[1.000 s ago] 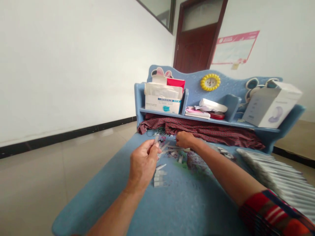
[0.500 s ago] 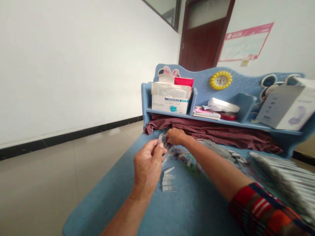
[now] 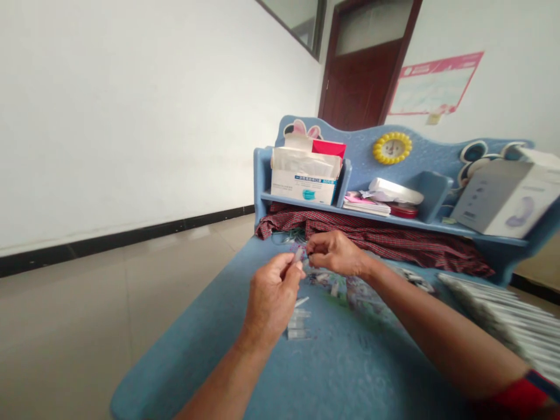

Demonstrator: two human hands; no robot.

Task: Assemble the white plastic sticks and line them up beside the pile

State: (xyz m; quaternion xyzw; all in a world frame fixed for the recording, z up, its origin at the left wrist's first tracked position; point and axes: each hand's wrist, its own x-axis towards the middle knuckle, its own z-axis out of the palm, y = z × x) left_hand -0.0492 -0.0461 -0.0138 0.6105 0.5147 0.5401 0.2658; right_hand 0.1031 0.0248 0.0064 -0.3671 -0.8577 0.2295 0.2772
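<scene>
Pinching a small clear tube [image 3: 298, 255] between thumb and forefinger, the left hand [image 3: 272, 298] hovers over the near-left part of the blue bench [image 3: 196, 350]. Just below it a few more loose tubes [image 3: 298, 325] lie on the bench. To the right, the right hand [image 3: 336, 255] meets the same tube, its fingertips pressed together at the tube's far end. Whether they hold a second part there is too small to tell. Under that wrist lies a heap of small parts [image 3: 332, 284], with a checked cloth [image 3: 394, 236] beyond it and a row of white strips [image 3: 503, 318] at the far right. The tube is tiny and held only by fingertips, so a slack pinch or a crooked push could well let it slip and drop among the loose ones, where it would be hard to pick out.
</scene>
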